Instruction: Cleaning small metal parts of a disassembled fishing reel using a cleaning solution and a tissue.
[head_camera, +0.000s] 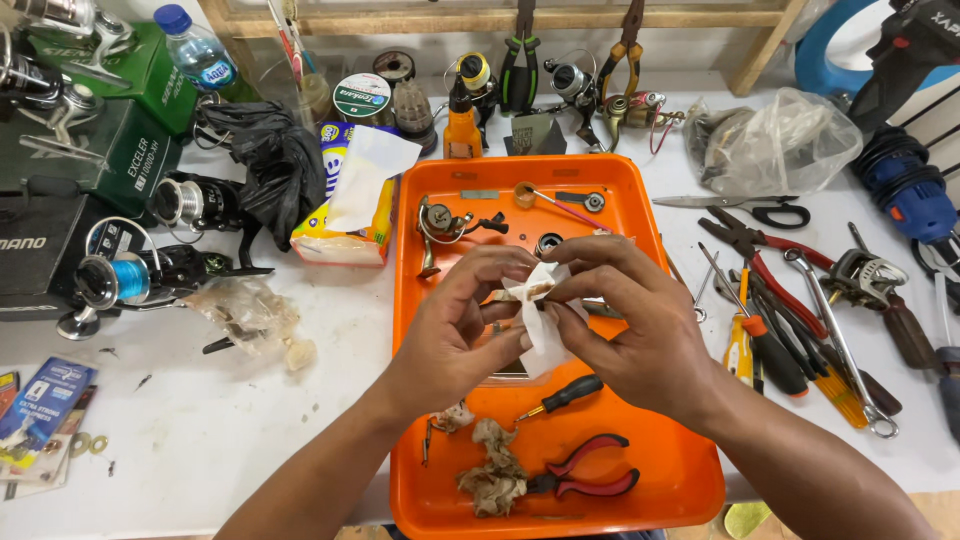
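Head view: both hands meet above the orange tray (430, 470). Left hand (450, 340) and right hand (630, 335) pinch a white tissue (540, 320) round a small brownish part (538, 290). Best rubbed gently, gripped firmly over the tray. Tissue hangs lengthwise, twelve to six o'clock; the part's axis can't be told.

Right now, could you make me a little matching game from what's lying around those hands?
Things:
1. white tissue
2. red-handled pliers
3. scissors
4. water bottle

Places:
A. near end of the orange tray
B. far left corner of the table
C. between both hands
D. on the table right of the tray

Pairs: 1-C, 2-A, 3-D, 4-B
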